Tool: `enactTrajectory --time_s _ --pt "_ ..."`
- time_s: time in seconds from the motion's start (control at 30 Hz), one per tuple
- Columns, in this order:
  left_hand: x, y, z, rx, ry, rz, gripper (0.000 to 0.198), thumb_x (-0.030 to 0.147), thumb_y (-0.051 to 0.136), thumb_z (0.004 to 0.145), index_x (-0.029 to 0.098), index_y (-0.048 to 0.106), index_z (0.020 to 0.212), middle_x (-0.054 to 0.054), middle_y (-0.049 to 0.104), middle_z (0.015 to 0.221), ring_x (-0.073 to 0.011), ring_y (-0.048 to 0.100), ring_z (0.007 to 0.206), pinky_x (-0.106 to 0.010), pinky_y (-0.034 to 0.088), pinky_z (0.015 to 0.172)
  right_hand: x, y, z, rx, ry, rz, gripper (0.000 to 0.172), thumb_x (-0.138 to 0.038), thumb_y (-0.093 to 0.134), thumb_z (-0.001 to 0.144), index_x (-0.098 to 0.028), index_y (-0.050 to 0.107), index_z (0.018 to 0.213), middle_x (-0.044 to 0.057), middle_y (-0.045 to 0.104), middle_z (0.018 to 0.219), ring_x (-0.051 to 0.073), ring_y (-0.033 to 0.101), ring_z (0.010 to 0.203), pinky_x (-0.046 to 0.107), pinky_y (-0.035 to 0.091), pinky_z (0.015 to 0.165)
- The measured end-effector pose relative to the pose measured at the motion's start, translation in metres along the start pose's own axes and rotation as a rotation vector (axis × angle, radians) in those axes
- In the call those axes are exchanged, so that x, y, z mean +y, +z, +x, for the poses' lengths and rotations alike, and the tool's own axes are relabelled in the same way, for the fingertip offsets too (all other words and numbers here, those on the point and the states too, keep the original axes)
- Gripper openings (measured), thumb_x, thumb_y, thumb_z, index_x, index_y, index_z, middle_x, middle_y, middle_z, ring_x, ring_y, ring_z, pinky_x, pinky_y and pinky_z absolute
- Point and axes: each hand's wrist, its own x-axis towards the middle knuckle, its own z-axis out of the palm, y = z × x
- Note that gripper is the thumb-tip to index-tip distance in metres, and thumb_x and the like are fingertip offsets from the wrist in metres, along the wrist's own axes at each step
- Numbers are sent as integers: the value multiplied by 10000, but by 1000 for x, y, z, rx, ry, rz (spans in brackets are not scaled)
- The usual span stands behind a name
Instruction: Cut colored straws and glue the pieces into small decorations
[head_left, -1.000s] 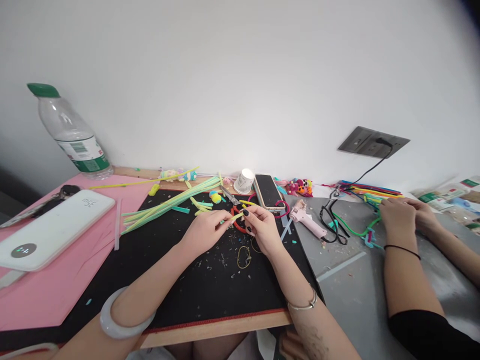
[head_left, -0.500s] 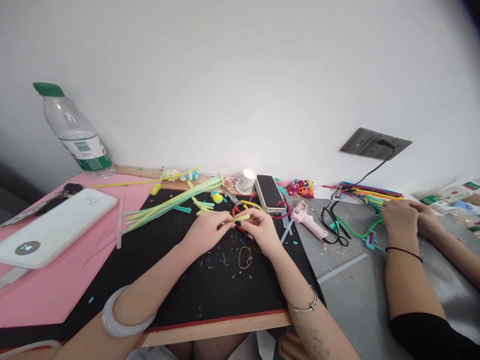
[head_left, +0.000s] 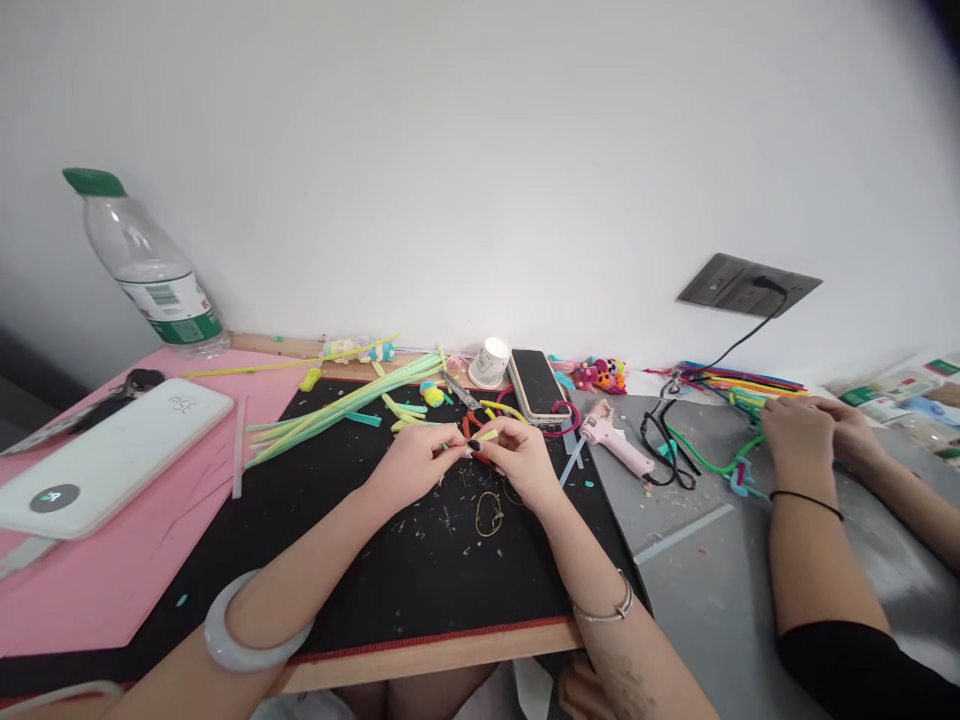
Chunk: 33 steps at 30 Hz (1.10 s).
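Observation:
Over the black mat [head_left: 420,590], my left hand [head_left: 416,462] and my right hand [head_left: 523,462] meet fingertip to fingertip. Both pinch a short pale-yellow pipe cleaner [head_left: 489,435], mostly hidden by the fingers. Just behind them lie pliers [head_left: 461,391] with orange-red handles, partly covered by my hands. A small yellow and blue fuzzy figure [head_left: 433,394] rests beside the pliers' jaws. To the left is a bundle of green and yellow pipe cleaners [head_left: 352,404]. A thin gold loop [head_left: 489,513] lies on the mat below my hands, among small clippings.
A paper cup [head_left: 490,362] and a phone [head_left: 541,385] stand behind my hands. Right of them lies a pink glue gun [head_left: 619,446] with a black cord. At left are a white power bank [head_left: 112,455] and a bottle [head_left: 161,275]. Another person's hands [head_left: 802,435] work at the right.
My hands have drawn slightly closer together, and less of the pale-yellow pipe cleaner shows between the fingers. Everything else stays almost the same.

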Motion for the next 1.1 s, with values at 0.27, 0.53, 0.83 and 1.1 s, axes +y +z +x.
enactTrajectory --time_s 0.27,0.53,0.83,1.1 --pt "-2 -2 1 12 0 68 208 304 534 842 174 624 708 44 557 541 -86 453 460 -204 323 504 1 -3 -1 34 24 -8 164 -320 697 714 -170 671 775 -33 525 543 66 379 429 206 276 396" --pt "-5 -9 1 83 32 122 226 324 511 861 184 652 754 37 561 507 -113 500 481 -217 357 542 -1 3 3 108 28 -6 200 -324 693 693 -161 669 806 -15 572 597 72 385 441 206 283 399" --pt "-28 -43 6 300 -89 311 263 351 452 870 194 657 823 20 621 573 -144 559 534 -233 367 573 -15 5 30 131 -164 -431 142 -266 560 785 -170 624 703 -4 566 607 126 483 558 241 379 549" --pt "-33 -60 6 287 -188 542 242 354 454 845 209 613 735 -16 689 703 -187 596 639 -255 333 582 -1 20 27 -12 -358 -961 101 -156 533 837 -199 623 819 33 624 846 167 564 782 260 396 685"
